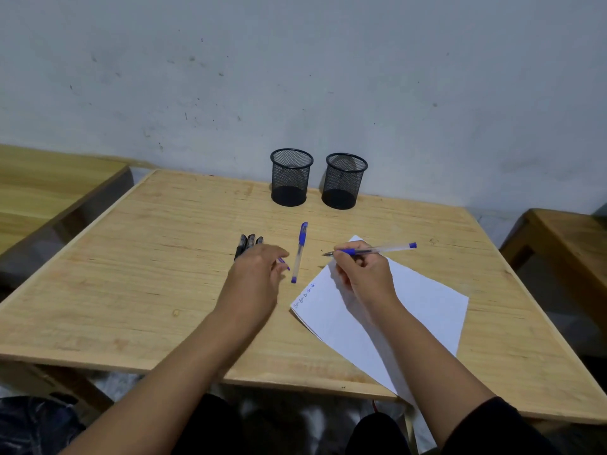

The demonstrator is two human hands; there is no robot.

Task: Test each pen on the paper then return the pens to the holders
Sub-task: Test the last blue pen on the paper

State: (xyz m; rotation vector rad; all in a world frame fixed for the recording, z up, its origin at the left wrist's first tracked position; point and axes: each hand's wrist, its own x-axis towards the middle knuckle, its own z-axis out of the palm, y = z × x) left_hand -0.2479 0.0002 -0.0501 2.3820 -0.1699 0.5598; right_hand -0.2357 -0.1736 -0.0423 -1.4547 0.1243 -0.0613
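My right hand [361,274] grips an uncapped blue pen [384,248] in a writing hold, its tip pointing left just past the top corner of the white paper [414,310]. A few blue scribbles run along the paper's left edge. My left hand [256,274] pinches a small blue pen cap [284,263] at its fingertips. A capped blue pen [299,252] lies on the table between my hands. Three black pens [249,242] lie side by side beyond my left hand, partly hidden by it. Two black mesh holders [291,177] [344,181] stand at the table's far edge; both look empty.
The wooden table [147,257] stands against a grey wall. The paper overhangs the table's near edge at the right. Other wooden furniture stands at the left [49,188] and at the right [565,238].
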